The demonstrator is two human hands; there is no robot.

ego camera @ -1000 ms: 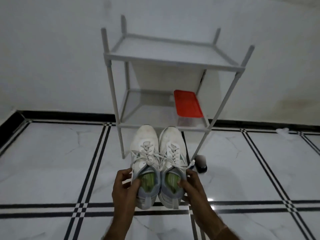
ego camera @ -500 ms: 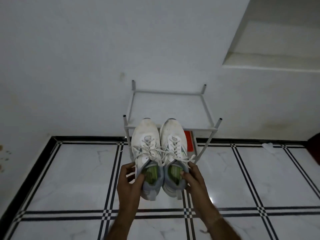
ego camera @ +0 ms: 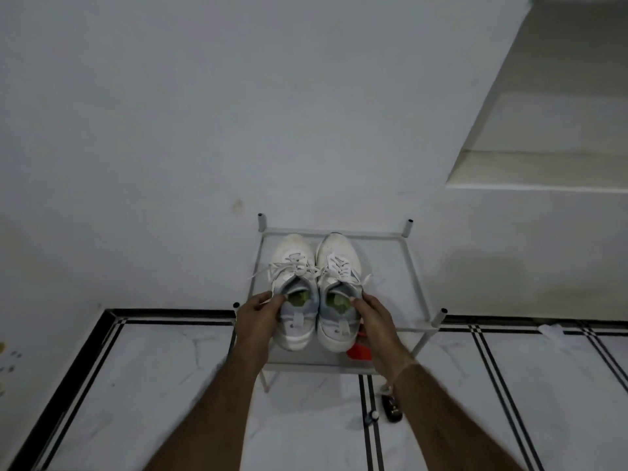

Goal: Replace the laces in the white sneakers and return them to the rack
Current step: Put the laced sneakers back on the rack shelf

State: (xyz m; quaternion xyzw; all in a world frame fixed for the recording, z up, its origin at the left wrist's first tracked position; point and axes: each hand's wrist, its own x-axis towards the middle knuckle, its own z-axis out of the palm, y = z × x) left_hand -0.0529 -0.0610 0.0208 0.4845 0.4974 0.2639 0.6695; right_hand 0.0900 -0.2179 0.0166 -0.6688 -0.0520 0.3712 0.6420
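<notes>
White-walled corner: the white sneakers sit on the rack's top shelf, left hand and right hand each gripping a heel, where trailing laces could snag fingers and drag one off.

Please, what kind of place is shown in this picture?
Probably a room or hallway in a home. A small grey shoe rack stands against a plain white wall, the floor is of white tiles with black stripes, and the left hand and right hand hold white sneakers at its top shelf.

Both hands grip the laced white sneakers over the rack.
</notes>
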